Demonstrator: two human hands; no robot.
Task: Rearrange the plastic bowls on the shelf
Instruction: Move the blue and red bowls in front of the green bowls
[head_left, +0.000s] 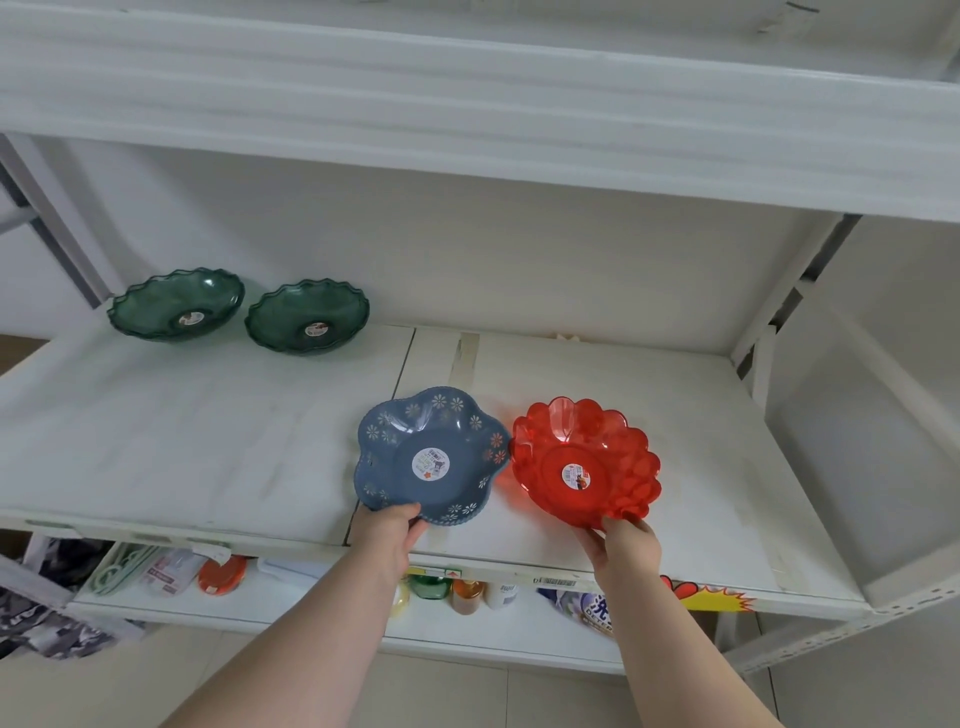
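Note:
A blue flower-shaped bowl (410, 478) with white daisy prints is near the front of the white shelf (208, 441); my left hand (387, 535) grips its near rim. Right beside it, touching it, is a clear red scalloped bowl (608, 441), and my right hand (626, 545) pinches its near edge. Both bowls look tilted up toward me. Two dark green scalloped bowls, one (176, 304) at the far left and one (307, 316) next to it, stand side by side at the back of the shelf.
A white shelf board (467, 119) hangs close overhead. Metal uprights (779, 306) frame the right side and another (47, 218) the left. Below, a lower shelf holds bottles (467, 595), a red lid (222, 574) and packaged goods.

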